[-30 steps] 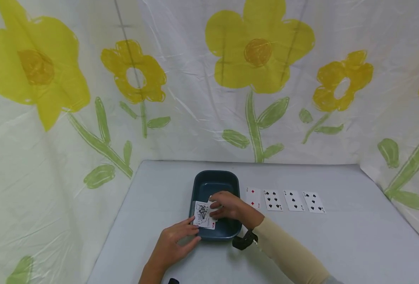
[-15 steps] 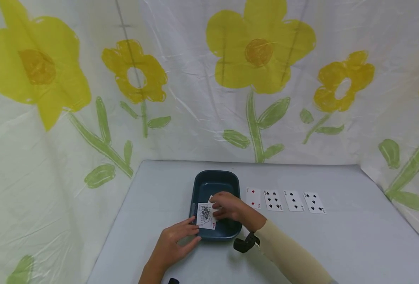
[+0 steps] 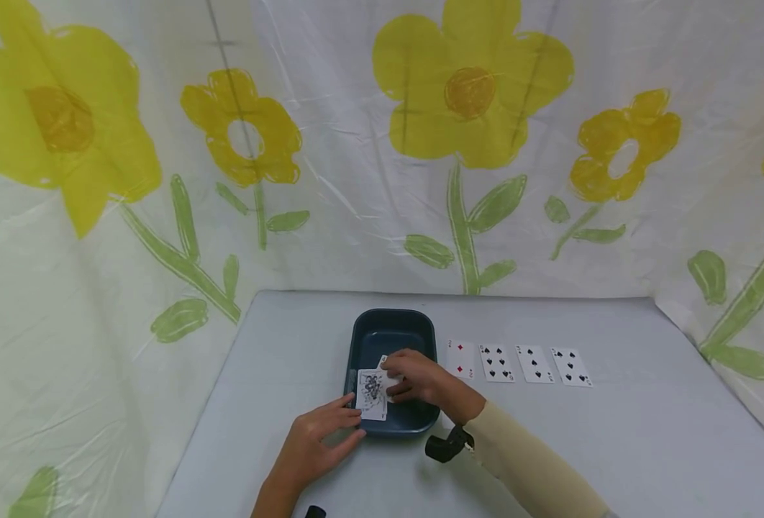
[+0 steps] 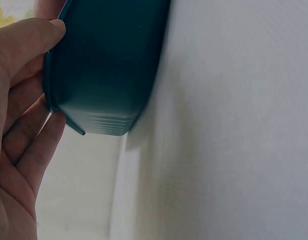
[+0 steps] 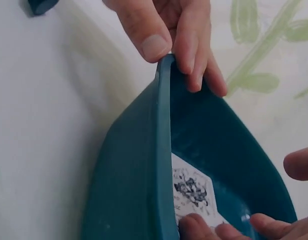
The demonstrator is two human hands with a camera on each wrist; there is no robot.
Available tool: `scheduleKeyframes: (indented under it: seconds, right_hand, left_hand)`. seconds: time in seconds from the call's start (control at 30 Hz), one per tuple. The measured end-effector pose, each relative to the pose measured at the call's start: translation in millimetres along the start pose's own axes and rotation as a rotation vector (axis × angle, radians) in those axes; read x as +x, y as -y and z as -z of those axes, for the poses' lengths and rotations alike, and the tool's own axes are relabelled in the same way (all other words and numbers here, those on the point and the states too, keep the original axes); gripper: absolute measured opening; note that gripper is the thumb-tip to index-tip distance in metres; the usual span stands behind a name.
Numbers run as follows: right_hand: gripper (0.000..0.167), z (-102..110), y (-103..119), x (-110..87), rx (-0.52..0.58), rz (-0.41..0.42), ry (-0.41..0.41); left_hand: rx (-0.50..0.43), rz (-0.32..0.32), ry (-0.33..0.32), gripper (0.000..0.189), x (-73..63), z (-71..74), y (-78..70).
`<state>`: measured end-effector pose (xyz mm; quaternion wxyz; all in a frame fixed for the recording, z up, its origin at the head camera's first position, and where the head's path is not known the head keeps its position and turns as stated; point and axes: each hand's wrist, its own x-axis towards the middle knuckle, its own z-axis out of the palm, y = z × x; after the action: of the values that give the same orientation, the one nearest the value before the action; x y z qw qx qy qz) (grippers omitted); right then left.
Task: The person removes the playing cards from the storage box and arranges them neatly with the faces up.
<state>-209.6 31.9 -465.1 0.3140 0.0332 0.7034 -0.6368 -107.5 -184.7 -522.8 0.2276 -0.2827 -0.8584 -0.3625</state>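
From my station I see the teal tray (image 3: 390,345) sitting on the pale table (image 3: 291,352), its long sides running away from the person. The person's left hand (image 3: 320,439) is at the tray's near left corner. On the left wrist feed I make out a narrow pinch: thumb on the outer wall, fingers over the rim, so that hand has hold of the tray's edge.

The right hand (image 3: 422,378) reaches in over the tray's right wall. I see its fingers bent and somewhat spread, tips down beside the cards; the hand hides the contact, so I cannot tell whether it grips one of them. The joker card (image 3: 372,394) lies face up inside the tray, against the left wall toward the near end, between the two hands. A white card corner (image 3: 382,360) shows just past it, partly under the right fingers.

To the right of the tray, I count four cards face up in a row on the table: a two of diamonds (image 3: 460,359) closest to the tray, then three spade cards (image 3: 497,363) farther out. Near the tray's front right corner, I see a black device (image 3: 445,445) at the right wrist, next to a beige sleeve (image 3: 531,460). Behind the tray, a white sheet (image 3: 343,237) printed with yellow flowers hangs beyond the table.
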Motion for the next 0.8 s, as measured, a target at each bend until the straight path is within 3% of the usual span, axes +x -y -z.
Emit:
scheduleKeyframes:
  seconds: [0.4, 0.8]
  right_hand:
    - [0.055, -0.1, -3.3, 3.0, 0.108, -0.035, 0.026]
    - [0.061, 2.5, -7.1, 8.1, 0.185, -0.076, -0.007]
  left_hand:
    - [0.02, -0.025, -0.022, 0.022, -0.3, -1.0, 0.2]
    - [0.015, 0.0, -0.006, 0.02, 0.2, -0.7, 0.3]
